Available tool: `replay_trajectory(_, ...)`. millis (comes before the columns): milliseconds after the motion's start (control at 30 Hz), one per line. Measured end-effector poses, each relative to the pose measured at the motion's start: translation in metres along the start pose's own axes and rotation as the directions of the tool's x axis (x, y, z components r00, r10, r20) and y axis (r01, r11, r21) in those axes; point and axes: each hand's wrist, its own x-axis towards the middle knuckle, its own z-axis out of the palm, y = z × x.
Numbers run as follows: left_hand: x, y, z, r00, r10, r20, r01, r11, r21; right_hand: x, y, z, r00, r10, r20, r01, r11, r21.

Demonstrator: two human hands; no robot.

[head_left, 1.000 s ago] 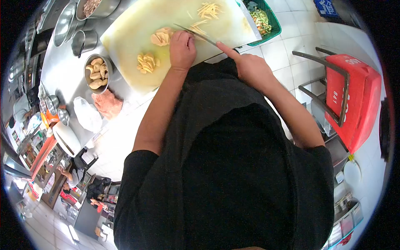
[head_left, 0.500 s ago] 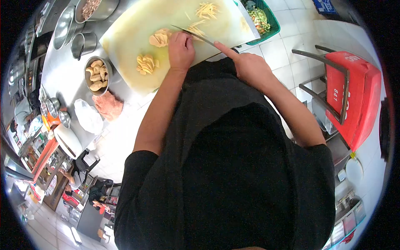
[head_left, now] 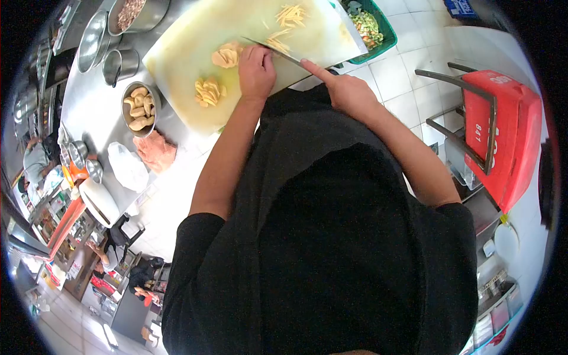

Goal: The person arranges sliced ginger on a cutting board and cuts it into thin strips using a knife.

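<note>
While the right grip point(head_left: 352, 92) is wrapped around the knife point(head_left: 283, 54), whose long axis slants away and leftward over the cutting board point(head_left: 177, 68), the curled left grip point(head_left: 257, 72) lies nearer the sliced pieces point(head_left: 224, 57) just left of it, but what it pinches underneath I cannot tell.

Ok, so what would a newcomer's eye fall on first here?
Probably the bulky red object marked 841, at the picture's right. Then the knife in the right hand, over the pale cutting board at the top, close to the left hand. A green basket of chopped food sits by the board's right end.
</note>
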Motion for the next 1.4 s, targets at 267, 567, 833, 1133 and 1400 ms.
replay_trajectory(267, 0.001, 0.006, -0.010, 0.998, 0.001, 0.066, -0.001, 1.000, -0.007, 0.005, 0.018, -0.006, 0.993, -0.106, -0.055, 0.113, 0.981, 0.156)
replay_trajectory(567, 0.011, 0.015, 0.002, 0.998, -0.013, 0.057, 0.012, 1.000, 0.025, 0.012, 0.041, -0.022, 0.993, -0.096, -0.075, 0.100, 0.994, 0.046)
replay_trajectory(833, 0.011, 0.016, 0.010, 1.000, 0.007, 0.020, -0.008, 0.999, 0.050, 0.016, 0.035, -0.030, 0.987, -0.141, -0.078, 0.140, 0.990, -0.012)
replay_trajectory(1133, 0.014, 0.020, 0.011, 1.000, 0.007, 0.031, -0.010, 0.995, 0.098, 0.040, 0.034, -0.017, 0.975, -0.191, -0.117, 0.196, 0.980, 0.039)
replay_trajectory(1400, 0.016, 0.024, 0.010, 1.000, 0.018, 0.019, -0.020, 0.994, 0.111, 0.006, 0.021, -0.036, 0.995, -0.097, 0.001, 0.097, 0.994, -0.046)
